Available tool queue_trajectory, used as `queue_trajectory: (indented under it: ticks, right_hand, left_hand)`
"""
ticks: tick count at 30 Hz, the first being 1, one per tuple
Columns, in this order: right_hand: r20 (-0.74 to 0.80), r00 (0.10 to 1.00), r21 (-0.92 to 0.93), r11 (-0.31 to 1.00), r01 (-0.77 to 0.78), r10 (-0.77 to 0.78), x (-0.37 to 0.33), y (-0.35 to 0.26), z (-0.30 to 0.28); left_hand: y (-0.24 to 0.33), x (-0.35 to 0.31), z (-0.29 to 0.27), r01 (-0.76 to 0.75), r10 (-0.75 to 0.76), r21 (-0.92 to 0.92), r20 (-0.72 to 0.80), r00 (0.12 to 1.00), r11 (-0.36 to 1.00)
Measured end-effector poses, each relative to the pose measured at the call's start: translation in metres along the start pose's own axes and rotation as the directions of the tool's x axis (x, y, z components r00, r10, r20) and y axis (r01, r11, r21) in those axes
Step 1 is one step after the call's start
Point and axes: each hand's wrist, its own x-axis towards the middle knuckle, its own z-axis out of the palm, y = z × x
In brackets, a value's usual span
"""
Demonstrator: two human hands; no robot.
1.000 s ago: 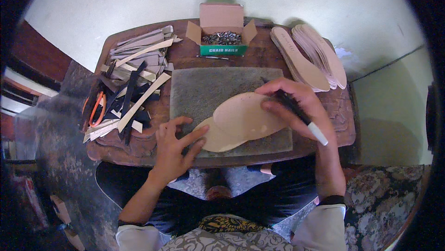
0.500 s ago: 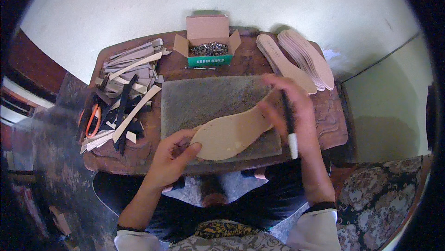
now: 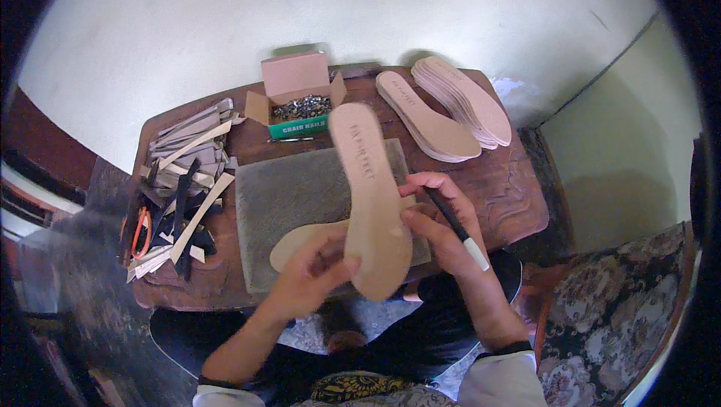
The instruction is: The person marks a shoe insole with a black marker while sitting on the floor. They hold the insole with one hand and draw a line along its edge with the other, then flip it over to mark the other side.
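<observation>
Insole point(image 3: 370, 197) is hanging over the mat point(image 3: 293, 189), its narrow end pointing near 12 o'clock; the left hand point(image 3: 312, 279) is pinching it at 7 o'clock. The right hand point(image 3: 448, 248) is gripping a pen point(image 3: 451, 222), its thumb reaching the insole's edge at 3; whether it is pinching that too, I cannot tell. A second insole point(image 3: 299, 243) is showing behind at 8. Outward, strips point(image 3: 191, 144) are lying at 10, a green box point(image 3: 284, 131) is standing at 11, insole stacks point(image 3: 464, 99) are resting between 1 and 2.
</observation>
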Motion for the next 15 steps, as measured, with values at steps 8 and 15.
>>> queue_trajectory:
  ticks: [8,15]
  right_hand:
    - [-0.115,0.962,-0.368,0.910,0.191,-0.248,0.005,-0.018,-0.020]
    - [0.063,0.907,-0.817,0.500,0.286,-0.416,0.002,-0.020,-0.048]
  left_hand:
    - [0.061,0.112,0.027,-0.111,0.111,0.046,0.020,0.994,0.993]
    - [0.048,0.168,0.067,-0.165,0.165,0.097,0.014,0.986,0.981]
